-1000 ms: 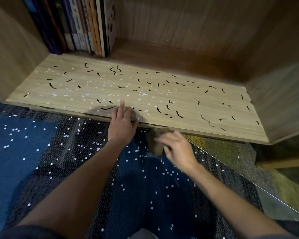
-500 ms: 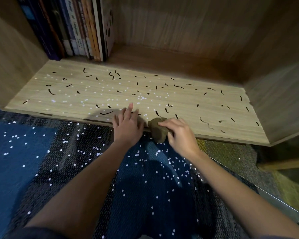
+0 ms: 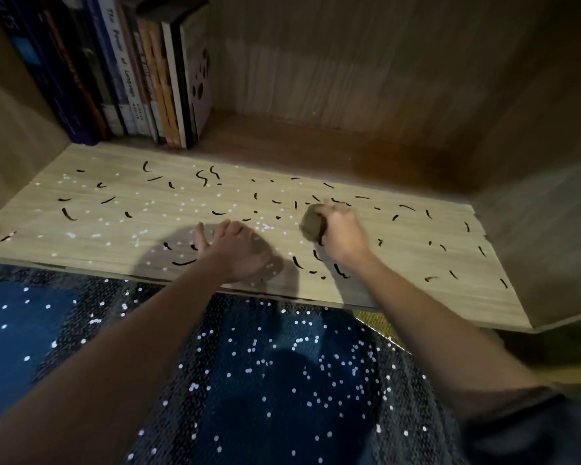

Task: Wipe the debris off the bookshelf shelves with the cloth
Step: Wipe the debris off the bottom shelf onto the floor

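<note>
The light wooden shelf (image 3: pixel 121 229) is strewn with short black strands (image 3: pixel 203 176) and tiny white specks (image 3: pixel 262 226). My right hand (image 3: pixel 342 231) grips a bunched brown cloth (image 3: pixel 312 223) and holds it down on the middle of the shelf. My left hand (image 3: pixel 235 250) rests flat on the shelf near its front edge, fingers spread, just left of the cloth.
A row of upright books (image 3: pixel 141 72) stands at the back left corner. Wooden side walls (image 3: pixel 544 236) and a back panel close in the shelf. Below the front edge lies dark blue carpet (image 3: pixel 265 380) dotted with white specks.
My right hand has carried the cloth from the front edge up onto the middle of the shelf. My left hand has slid further onto the shelf. The view has moved closer.
</note>
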{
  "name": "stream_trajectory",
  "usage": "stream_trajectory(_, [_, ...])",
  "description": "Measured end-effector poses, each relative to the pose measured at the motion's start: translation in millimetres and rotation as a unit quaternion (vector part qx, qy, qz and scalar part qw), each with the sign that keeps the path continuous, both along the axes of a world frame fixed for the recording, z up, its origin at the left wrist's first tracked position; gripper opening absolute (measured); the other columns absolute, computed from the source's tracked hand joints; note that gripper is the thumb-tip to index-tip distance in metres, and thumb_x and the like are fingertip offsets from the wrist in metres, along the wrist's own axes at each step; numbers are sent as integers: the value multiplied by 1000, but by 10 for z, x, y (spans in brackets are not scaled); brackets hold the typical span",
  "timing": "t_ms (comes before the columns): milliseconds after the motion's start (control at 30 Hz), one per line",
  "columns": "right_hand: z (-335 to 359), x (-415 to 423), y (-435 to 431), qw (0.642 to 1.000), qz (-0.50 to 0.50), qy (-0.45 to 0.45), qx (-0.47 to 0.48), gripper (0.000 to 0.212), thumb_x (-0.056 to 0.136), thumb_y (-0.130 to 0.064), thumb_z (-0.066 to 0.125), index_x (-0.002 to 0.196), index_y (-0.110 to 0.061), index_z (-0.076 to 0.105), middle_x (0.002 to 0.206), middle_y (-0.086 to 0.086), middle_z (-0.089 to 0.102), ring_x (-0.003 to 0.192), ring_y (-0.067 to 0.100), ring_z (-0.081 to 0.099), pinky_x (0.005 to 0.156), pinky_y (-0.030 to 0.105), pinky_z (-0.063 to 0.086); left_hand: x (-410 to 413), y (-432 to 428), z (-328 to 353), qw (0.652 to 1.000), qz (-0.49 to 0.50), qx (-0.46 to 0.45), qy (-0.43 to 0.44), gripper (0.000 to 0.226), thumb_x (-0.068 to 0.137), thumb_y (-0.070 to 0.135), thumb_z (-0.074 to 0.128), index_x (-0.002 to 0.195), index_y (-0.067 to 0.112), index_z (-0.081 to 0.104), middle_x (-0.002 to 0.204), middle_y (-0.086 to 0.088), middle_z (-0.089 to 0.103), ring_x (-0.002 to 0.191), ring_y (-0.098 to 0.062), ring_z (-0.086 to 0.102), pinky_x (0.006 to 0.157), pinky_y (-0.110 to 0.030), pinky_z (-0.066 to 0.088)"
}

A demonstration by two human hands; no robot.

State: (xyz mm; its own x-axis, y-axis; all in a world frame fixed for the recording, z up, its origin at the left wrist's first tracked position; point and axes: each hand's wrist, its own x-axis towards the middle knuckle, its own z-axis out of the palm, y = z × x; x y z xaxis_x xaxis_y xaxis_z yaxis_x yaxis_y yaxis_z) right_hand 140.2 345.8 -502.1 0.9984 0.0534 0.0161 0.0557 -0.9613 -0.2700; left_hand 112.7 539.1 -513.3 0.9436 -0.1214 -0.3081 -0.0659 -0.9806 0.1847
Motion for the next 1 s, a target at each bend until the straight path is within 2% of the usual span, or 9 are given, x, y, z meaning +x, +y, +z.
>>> stream_trajectory(133, [-133, -485, 373, 990, 99, -11, 96, 50, 80, 5, 54, 125, -18, 56, 127, 3, 54, 116, 25, 43, 99, 41, 40, 34, -6, -60, 999, 21, -34, -23, 55, 91, 50, 38, 142, 29, 34, 154, 5, 18, 144, -18, 1, 107, -60, -12])
stream_trajectory(233, [6, -362, 215, 981, 43, -49, 185, 49, 82, 11, 47, 123, -14, 58, 119, 5, 57, 112, 23, 47, 102, 33, 38, 53, 15, -77, 998, 12, -37, -48, 53, 92, 46, 39, 141, 28, 35, 152, 5, 21, 144, -16, 2, 107, -59, -14])
stream_trajectory(333, [-12, 34, -27, 993, -17, -60, 97, 53, 82, 11, 47, 128, -15, 54, 124, 8, 55, 114, 28, 45, 99, 37, 39, 38, 30, -85, 998, -12, -13, -57, 53, 96, 48, 32, 143, 26, 32, 153, 4, 19, 145, -17, 2, 107, -59, -14])
stream_trajectory(433, [-113, 9, 12, 999, 11, -34, 34, 51, 82, 3, 54, 129, -18, 53, 133, 7, 52, 115, 29, 44, 101, 39, 38, 17, 49, -42, 999, -6, -25, -44, 49, 98, 45, 26, 144, 29, 31, 156, 5, 14, 145, -18, -1, 109, -57, -12])
stream_trajectory(600, [-108, -694, 224, 981, 149, 1, 123, 48, 81, 9, 51, 121, -16, 60, 122, 4, 57, 112, 26, 46, 102, 37, 37, 36, 118, -41, 995, 22, -88, -49, 39, 99, 38, 32, 136, 34, 44, 151, 5, 28, 143, -17, 11, 112, -56, -4])
stream_trajectory(667, [8, -684, 188, 977, 135, 3, 162, 52, 80, 14, 45, 120, -14, 60, 120, 5, 58, 114, 24, 46, 105, 35, 35, 54, 149, -39, 993, 36, -91, -71, 38, 98, 34, 34, 133, 32, 48, 147, 4, 35, 140, -18, 18, 113, -55, 1])
stream_trajectory(800, [60, -185, 84, 992, 46, -59, 103, 49, 84, 7, 48, 126, -16, 56, 124, 5, 56, 111, 24, 44, 98, 34, 37, 20, 140, 17, 993, 48, -82, -68, 42, 95, 29, 38, 137, 27, 43, 148, 2, 33, 140, -18, 16, 113, -53, 2])
stream_trajectory(900, [-15, -206, 173, 994, 67, 7, 86, 48, 82, 9, 49, 122, -16, 59, 128, 7, 55, 118, 29, 46, 103, 40, 37, 13, 118, -1, 995, 41, -71, -56, 46, 96, 30, 40, 141, 25, 37, 151, 2, 29, 142, -18, 12, 113, -53, 0])
stream_trajectory(1000, [72, -288, 274, 981, 79, 33, 177, 45, 82, 11, 42, 110, -15, 66, 125, 5, 59, 110, 23, 55, 93, 32, 46, 77, 165, -4, 996, 29, -68, -50, 49, 96, 36, 42, 144, 28, 33, 153, 3, 25, 143, -20, 10, 112, -56, -1])
